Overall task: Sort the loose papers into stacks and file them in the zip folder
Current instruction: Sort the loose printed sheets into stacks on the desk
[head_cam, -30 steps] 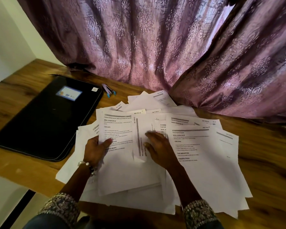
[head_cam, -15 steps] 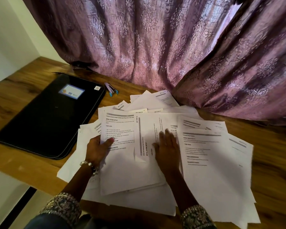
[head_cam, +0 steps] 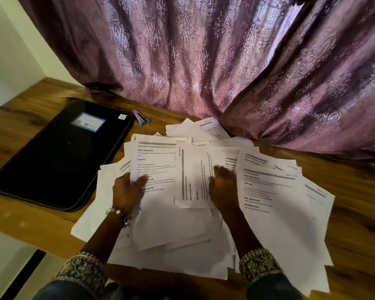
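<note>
1. The loose papers (head_cam: pixel 204 191) lie fanned over the desk (head_cam: pixel 355 202), beside the closed zip folder (head_cam: pixel 59 154).
2. My left hand (head_cam: pixel 126 191) pinches one sheet's edge; my right hand (head_cam: pixel 222 185) presses flat, fingers straight.
3. Thin, limp, slippery sheets: I'd lift by an edge.

Matt white papers (head_cam: pixel 182 224), glossy black zip folder (head_cam: pixel 52 165), grained wooden table (head_cam: pixel 355 213), embossed cloth curtain (head_cam: pixel 182 61).
</note>
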